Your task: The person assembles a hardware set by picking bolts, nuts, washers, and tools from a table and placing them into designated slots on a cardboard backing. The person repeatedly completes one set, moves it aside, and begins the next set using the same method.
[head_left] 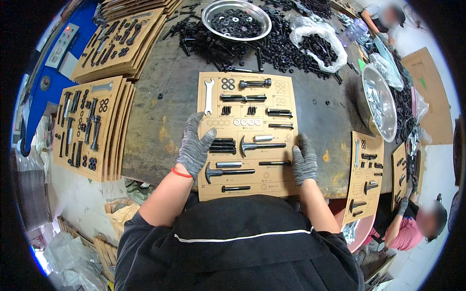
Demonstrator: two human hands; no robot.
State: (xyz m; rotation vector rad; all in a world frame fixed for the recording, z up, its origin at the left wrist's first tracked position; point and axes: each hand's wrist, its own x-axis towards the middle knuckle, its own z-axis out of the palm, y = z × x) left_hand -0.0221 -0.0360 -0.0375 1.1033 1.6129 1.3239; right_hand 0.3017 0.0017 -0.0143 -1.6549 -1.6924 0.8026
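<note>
Two gloved hands sit on one cardboard sorting card (247,82), which lies flat on the dark worktable (167,92) right in front of the person. Left hand (194,145) rests on the card's left edge, fingers spread and flat, gripping nothing; fingertips touch or sit just beside a stack of short black bolts (222,146). Red band on that wrist. Right hand (304,161) lies on the card's right edge, fingers together and laid flat, also holding nothing, just beside the tip of a long black bolt (274,163).

Card is mostly filled: silver wrench (208,95) upper left, row of washers (246,122) mid-card, two hammer-head bolts (262,145) lower down (heads point left).

Around it:
- stacks of filled cards (90,126) to the left, more behind them
- metal bowl of black washers (236,19) at the far edge, loose black bolts spilled around it
- plastic bag of bolts (318,43) to the right of that bowl
- second metal bowl (380,102) far right
- another person in a pink top (405,228) at lower right, with their own card (365,174) near the table's edge
</note>
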